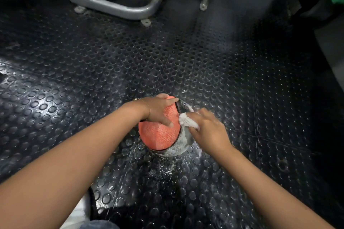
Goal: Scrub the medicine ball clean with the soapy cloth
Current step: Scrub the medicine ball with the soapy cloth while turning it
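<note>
Both forearms are bare from wrist to the frame's edge, at 7 and 5 o'clock. A thin gold chain bracelet (147, 106) circles the wrist just behind the left hand (158, 109). At 6 o'clock shows a patch of blue denim (99, 225), with white fabric (79, 212) beside it toward 7 o'clock.

This was a gym. The floor (223, 61) was black rubber matting covered in round raised studs, wet and shiny in patches. At the far edge stood the grey steel tube frame (115, 6) of an exercise machine, its flat feet (146, 22) on the matting. An orange textured medicine ball (158, 135) sat well apart from it.
</note>
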Demonstrator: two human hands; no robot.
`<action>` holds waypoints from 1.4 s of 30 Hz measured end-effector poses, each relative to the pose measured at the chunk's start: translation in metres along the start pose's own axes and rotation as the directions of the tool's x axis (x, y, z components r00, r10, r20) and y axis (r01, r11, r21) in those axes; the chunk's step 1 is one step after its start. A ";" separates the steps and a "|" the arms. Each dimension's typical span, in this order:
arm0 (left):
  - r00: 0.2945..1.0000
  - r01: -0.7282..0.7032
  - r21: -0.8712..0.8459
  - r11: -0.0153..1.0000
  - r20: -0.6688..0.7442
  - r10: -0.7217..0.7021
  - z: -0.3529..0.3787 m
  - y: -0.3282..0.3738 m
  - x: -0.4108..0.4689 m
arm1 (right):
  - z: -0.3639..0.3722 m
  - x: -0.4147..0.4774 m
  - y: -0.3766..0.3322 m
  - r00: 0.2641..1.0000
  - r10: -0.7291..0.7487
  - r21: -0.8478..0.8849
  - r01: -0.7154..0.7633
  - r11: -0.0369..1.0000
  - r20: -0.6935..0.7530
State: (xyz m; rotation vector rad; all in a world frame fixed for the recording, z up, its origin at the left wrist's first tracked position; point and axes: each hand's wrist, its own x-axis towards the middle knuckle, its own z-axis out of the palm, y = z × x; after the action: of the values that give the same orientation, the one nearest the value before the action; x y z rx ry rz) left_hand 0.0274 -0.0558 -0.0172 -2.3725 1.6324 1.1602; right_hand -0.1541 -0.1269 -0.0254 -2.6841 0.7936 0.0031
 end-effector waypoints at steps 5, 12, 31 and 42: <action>0.999 0.032 -0.035 0.999 0.007 -0.031 -0.002 -0.001 0.004 | -0.004 0.011 0.005 0.999 0.033 0.076 -0.030 0.997 -0.031; 0.998 0.059 -0.070 0.996 -0.013 -0.060 0.000 0.000 0.001 | 0.008 -0.002 0.005 0.997 0.003 0.016 -0.002 1.000 -0.073; 0.997 0.065 -0.225 0.972 -0.023 -0.072 0.005 -0.017 -0.001 | 0.010 0.014 0.002 0.996 0.033 0.082 -0.026 0.996 -0.077; 0.989 0.119 -0.280 0.953 -0.052 -0.138 0.009 -0.022 0.002 | 0.015 0.017 -0.001 0.991 -0.002 0.083 0.013 0.996 -0.132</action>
State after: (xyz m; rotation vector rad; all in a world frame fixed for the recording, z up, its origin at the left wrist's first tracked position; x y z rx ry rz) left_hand 0.0411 -0.0437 -0.0333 -2.6694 1.3872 1.3733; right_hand -0.1380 -0.1305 -0.0411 -2.6291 0.8037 -0.2063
